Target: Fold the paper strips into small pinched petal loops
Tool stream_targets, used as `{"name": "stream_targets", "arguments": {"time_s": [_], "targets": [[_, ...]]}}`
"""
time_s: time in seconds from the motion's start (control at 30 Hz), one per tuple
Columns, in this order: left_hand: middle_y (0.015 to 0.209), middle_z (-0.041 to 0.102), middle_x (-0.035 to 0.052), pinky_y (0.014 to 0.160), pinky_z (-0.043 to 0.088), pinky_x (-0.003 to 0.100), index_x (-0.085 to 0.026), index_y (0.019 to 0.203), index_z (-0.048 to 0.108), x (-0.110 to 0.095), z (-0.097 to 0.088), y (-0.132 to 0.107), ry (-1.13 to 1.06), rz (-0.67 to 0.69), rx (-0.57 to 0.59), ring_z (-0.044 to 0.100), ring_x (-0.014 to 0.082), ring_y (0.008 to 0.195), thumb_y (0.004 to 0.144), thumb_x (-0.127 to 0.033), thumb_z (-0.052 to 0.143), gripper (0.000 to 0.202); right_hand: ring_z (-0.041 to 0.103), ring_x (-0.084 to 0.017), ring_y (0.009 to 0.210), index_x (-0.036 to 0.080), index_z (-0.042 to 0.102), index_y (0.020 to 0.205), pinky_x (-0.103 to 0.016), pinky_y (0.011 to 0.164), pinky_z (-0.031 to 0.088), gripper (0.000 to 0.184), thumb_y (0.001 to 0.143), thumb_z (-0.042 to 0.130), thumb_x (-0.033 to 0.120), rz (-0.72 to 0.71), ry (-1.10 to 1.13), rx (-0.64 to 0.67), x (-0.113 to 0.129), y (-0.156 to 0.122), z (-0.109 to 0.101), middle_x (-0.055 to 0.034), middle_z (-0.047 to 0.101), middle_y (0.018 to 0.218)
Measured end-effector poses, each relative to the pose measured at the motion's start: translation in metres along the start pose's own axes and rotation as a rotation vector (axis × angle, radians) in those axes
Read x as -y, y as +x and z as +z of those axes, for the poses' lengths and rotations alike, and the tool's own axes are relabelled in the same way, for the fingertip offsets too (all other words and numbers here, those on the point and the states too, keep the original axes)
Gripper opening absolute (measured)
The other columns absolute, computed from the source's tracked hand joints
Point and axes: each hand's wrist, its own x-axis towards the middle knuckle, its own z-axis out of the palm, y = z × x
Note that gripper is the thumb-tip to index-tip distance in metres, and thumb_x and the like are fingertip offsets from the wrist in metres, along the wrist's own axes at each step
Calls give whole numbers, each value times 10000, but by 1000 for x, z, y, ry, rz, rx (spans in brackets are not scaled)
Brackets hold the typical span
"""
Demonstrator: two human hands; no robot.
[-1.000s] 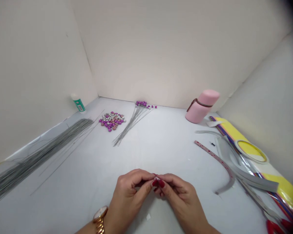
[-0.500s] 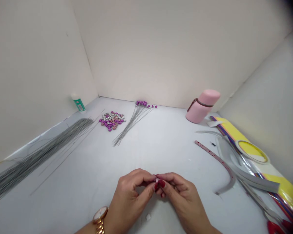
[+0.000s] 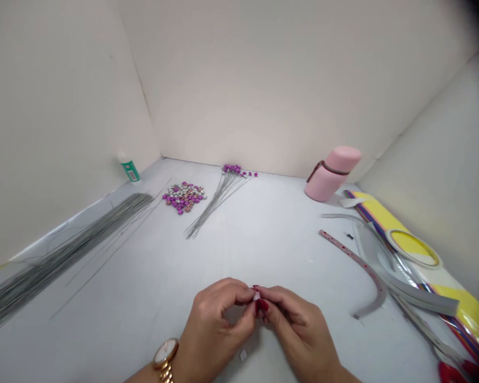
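Between my fingertips, close to the front of the table, is a tiny pale pink folded piece (image 3: pixel 257 296) that looks like a paper star; its lower part is hidden by the fingers. My left hand (image 3: pixel 217 324) pinches it from the left with thumb and forefinger. From the right, my right hand (image 3: pixel 299 324) closes thumb and forefinger on the same piece, the two hands' tips touching. A small white scrap (image 3: pixel 243 355) lies on the table just below, between the wrists.
Small purple, silver and pink stars (image 3: pixel 183 198) lie heaped at the back left. Beside them are star-tipped wires (image 3: pixel 215 205) and a long wire bundle (image 3: pixel 72 252). A glue bottle (image 3: pixel 130 169), pink flask (image 3: pixel 332 174), patterned strips (image 3: pixel 355 258), tape roll (image 3: pixel 413 248) and scissors (image 3: pixel 427 332) surround the hands.
My fingers have shifted slightly around the pink piece, and a bit more of it shows above my right thumb. My right hand has turned a little. The other things stay in place.
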Motion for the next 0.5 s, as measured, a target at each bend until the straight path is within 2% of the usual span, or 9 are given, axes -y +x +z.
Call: {"name": "stream_targets", "arguments": {"time_s": [0.17, 0.37, 0.43, 0.5], "targets": [[693, 672, 54, 604, 532, 223, -141, 718, 619, -4, 3, 1, 56, 107, -122, 633, 133, 631, 654, 3, 574, 164, 626, -142, 719, 197, 596, 999, -212, 640, 513, 238, 816, 476, 105, -122, -138, -18, 1, -2, 1, -51, 658, 832], [664, 670, 58, 580, 533, 237, -145, 710, 615, -5, 5, -1, 165, 214, -196, 624, 143, 606, 637, 14, 568, 181, 610, -150, 686, 196, 587, 1015, -237, 628, 511, 283, 801, 453, 69, -290, -261, -95, 2, -2, 6, -46, 643, 766], [673, 669, 56, 590, 528, 243, -144, 717, 616, -4, 5, -1, 154, 191, -168, 622, 145, 616, 654, 8, 564, 173, 612, -157, 695, 196, 595, 1008, -245, 637, 512, 267, 808, 456, 86, -270, -232, -90, 3, -1, 7, -49, 644, 772], [702, 668, 49, 610, 522, 237, -149, 743, 618, -4, 2, -1, 90, 100, -98, 622, 140, 643, 689, -15, 560, 156, 620, -157, 697, 198, 598, 1005, -236, 629, 515, 233, 827, 464, 132, -144, -137, -74, 4, 0, 7, -46, 650, 776]]}}
